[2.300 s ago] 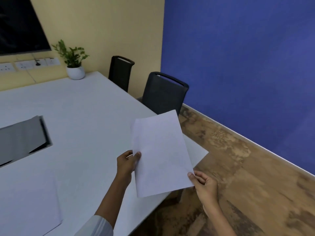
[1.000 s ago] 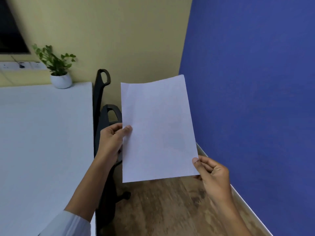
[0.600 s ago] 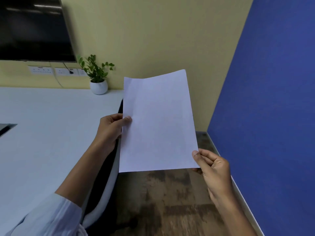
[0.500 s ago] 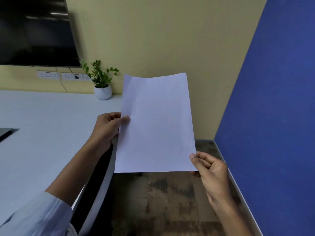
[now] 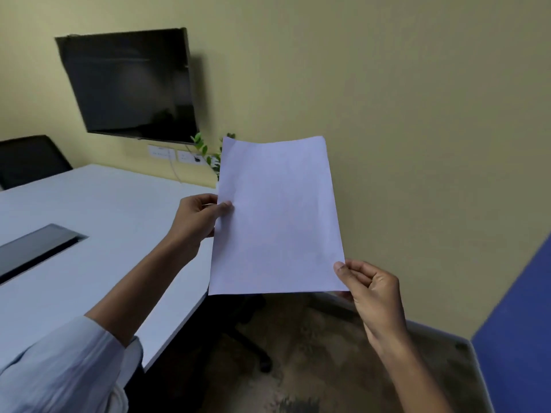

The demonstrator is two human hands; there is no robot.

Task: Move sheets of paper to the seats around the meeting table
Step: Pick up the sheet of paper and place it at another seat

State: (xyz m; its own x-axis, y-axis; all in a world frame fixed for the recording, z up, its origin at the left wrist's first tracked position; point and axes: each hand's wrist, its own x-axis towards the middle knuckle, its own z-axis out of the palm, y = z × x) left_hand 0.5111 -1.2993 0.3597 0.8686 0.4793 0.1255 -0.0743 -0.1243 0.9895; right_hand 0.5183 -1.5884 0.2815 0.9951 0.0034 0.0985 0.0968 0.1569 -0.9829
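Beside the counter corner, a sheet held up in the air.
Left hand pinches its left edge, right hand its lower corner, fingers closed on paper; such light pinches could let it slip or crease before it lands.

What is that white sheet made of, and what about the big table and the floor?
The sheet looks like thin, matte paper: it bends slightly and shows soft creases between the left hand and right hand. The table seems a smooth, white coated board, probably laminate; its surface is even with a faint sheen. The floor looks like mottled brown wood-pattern covering, though blur leaves that open.
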